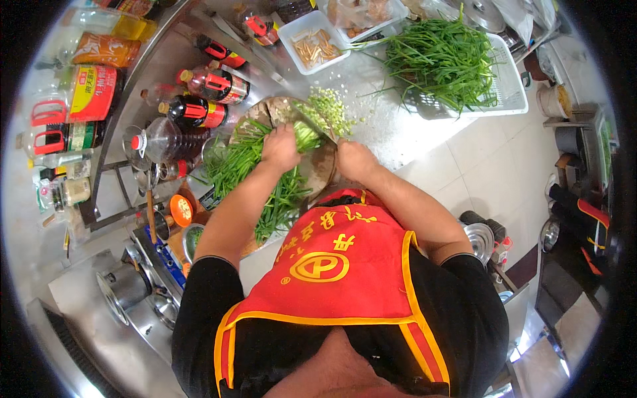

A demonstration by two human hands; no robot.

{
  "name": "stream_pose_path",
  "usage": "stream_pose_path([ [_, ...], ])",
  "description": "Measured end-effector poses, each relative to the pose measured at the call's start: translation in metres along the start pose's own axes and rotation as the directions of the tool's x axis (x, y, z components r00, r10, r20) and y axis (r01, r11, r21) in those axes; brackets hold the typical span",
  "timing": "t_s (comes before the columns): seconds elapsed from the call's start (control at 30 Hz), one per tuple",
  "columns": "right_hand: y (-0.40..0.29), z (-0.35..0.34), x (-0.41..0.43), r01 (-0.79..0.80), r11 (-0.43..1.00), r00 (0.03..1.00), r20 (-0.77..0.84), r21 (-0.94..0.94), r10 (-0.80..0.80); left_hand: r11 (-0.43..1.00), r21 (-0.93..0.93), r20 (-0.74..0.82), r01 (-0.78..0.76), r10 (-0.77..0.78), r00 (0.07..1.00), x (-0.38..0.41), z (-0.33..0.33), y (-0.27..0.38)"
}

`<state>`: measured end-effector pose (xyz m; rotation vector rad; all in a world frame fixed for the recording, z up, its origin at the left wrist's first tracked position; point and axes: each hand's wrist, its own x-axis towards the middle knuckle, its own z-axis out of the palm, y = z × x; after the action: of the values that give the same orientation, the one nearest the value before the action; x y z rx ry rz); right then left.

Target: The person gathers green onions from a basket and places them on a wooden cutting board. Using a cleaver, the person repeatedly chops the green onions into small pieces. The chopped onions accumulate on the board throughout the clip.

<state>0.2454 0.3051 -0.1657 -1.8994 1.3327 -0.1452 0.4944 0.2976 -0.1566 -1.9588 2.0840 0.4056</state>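
Observation:
On a round wooden chopping board (321, 171) lies a thick bunch of long green leafy stalks (239, 154), running down over the board's near left edge. My left hand (281, 148) presses on the bunch, close to its pale cut ends. My right hand (356, 160) is closed round the handle of a kitchen knife (314, 122), whose blade stands against those ends. Beyond the blade, small chopped pale-green pieces (328, 107) are heaped on the board and scattered onto the steel table.
A white plastic basket (515, 94) piled with green stalks (443, 64) stands at the back right. Behind the board is a white tub (293, 37) of thin tan pieces. Sauce bottles (196, 112) line the left side, near a steel shelf edge. An orange bowl (181, 210) sits lower left.

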Motion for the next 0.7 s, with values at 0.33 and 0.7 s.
stream_pose_path([
  [0.33, -0.005, -0.007, 0.001, -0.041, 0.993, 0.999, -0.034, -0.108, 0.037, 0.997, -0.064, -0.177, 0.04, -0.051, 0.983, -0.024, -0.012, 0.022],
  [0.7, -0.039, -0.008, -0.019, -0.102, 0.965, 0.995, -0.018, -0.24, 0.101, 0.883, -0.415, -0.477, -0.22, -0.006, 0.879, -0.008, 0.035, -0.006],
])
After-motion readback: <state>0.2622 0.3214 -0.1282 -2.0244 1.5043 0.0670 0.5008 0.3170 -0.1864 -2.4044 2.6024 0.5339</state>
